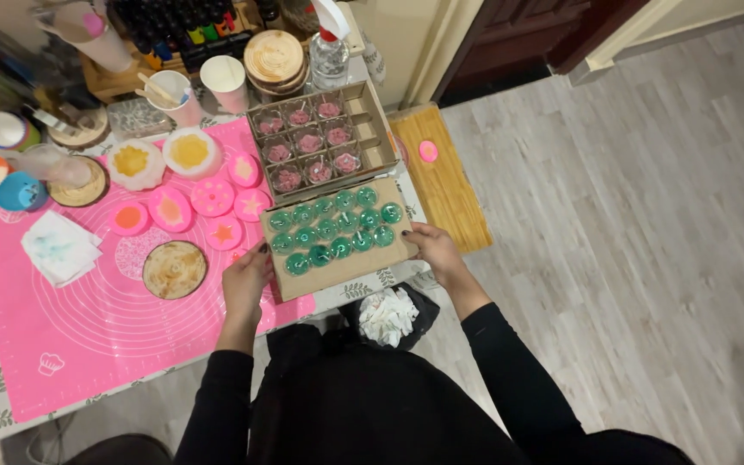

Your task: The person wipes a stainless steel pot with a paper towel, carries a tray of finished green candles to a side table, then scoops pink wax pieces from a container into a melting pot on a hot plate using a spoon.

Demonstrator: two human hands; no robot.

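A flat cardboard box (337, 269) filled with several small green candles (331, 231) lies at the table's front edge. My left hand (247, 282) grips its left side and my right hand (434, 250) grips its right side. Just behind it stands a second cardboard box (370, 129) with dividers, holding several pink candles (310, 143) in clear cups. Both boxes rest partly on a pink silicone mat (88, 336).
Pink round moulds (213, 196), white moulds with yellow wax (189, 151), a wooden disc (174, 269), paper cups (224, 79), a spray bottle (329, 52) and a crumpled tissue (60, 246) crowd the table. A wooden board (443, 181) lies to the right. A bin with paper (389, 315) sits below.
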